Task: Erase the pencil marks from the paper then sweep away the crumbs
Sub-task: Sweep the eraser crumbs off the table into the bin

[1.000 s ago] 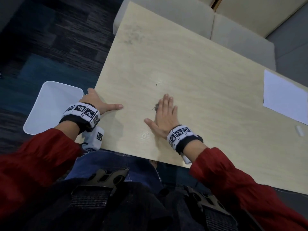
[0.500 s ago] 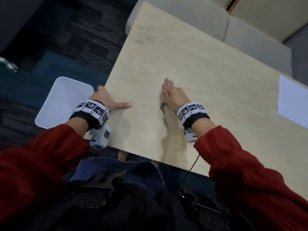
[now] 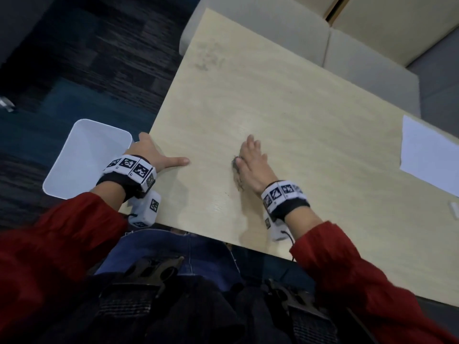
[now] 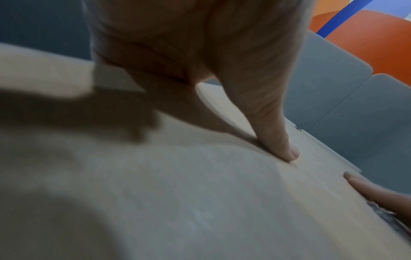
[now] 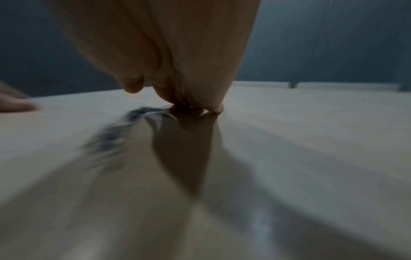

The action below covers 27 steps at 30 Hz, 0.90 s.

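A dark pile of eraser crumbs (image 3: 236,171) lies on the pale wooden table (image 3: 298,108), just left of my right hand (image 3: 253,165). That hand stands on its little-finger edge with straight fingers against the crumbs (image 5: 111,139). My left hand (image 3: 149,151) is at the table's left edge. Its thumb (image 4: 273,133) presses on the tabletop, and its fingers curl over the edge onto the rim of a white bin (image 3: 87,157); they are mostly hidden. The white paper (image 3: 432,157) lies at the far right. A small white eraser (image 3: 455,209) lies below it.
Beige sofa cushions (image 3: 273,28) run along the table's far side. A faint grey smudge (image 3: 211,58) marks the far left corner of the tabletop. Dark carpet lies to the left, below the bin. My lap is under the near edge.
My right hand has turned from palm-down to standing on its edge, and the crumbs are now gathered in a line beside it. My left hand has stayed at the table edge.
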Each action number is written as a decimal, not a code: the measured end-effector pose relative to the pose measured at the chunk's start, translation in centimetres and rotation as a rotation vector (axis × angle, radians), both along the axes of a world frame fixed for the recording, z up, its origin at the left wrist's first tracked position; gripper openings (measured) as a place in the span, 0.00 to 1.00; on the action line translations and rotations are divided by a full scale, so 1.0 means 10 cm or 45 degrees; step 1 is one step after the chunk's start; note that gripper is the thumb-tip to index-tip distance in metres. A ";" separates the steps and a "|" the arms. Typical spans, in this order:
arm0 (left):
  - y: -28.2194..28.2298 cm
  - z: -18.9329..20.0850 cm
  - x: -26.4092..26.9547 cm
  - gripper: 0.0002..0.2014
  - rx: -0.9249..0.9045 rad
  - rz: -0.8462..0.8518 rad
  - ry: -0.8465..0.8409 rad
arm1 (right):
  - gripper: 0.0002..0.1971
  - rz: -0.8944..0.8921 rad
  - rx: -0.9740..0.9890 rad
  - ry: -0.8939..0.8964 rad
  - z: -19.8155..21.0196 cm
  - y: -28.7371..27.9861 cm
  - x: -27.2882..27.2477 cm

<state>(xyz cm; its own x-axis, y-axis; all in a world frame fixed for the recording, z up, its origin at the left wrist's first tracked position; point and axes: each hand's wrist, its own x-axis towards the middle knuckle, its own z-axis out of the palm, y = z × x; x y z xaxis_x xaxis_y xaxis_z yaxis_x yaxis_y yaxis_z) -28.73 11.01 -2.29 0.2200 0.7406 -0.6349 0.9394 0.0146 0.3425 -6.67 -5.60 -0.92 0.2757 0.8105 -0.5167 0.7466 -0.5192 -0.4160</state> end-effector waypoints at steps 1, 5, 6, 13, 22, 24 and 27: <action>0.00 0.00 0.00 0.57 -0.002 0.003 -0.002 | 0.31 0.059 0.030 0.080 0.01 -0.08 -0.18; 0.00 0.01 0.00 0.57 -0.007 0.004 -0.003 | 0.35 0.053 0.159 0.137 0.10 -0.24 -0.20; 0.00 0.01 0.00 0.57 -0.009 0.004 -0.003 | 0.37 -0.058 0.185 0.080 0.12 -0.23 -0.06; 0.00 0.01 0.00 0.56 0.001 -0.007 -0.011 | 0.39 -0.230 -0.152 -0.171 0.06 -0.07 0.14; -0.01 0.01 -0.01 0.58 0.008 -0.004 -0.008 | 0.50 -0.233 0.045 0.017 0.30 -0.44 -0.02; -0.02 0.02 -0.01 0.58 0.019 -0.003 -0.005 | 0.63 -0.145 -0.273 -0.299 0.30 -0.67 0.15; -0.03 0.03 -0.01 0.58 0.029 -0.001 -0.008 | 0.67 0.031 -0.556 -0.498 0.18 -0.93 0.06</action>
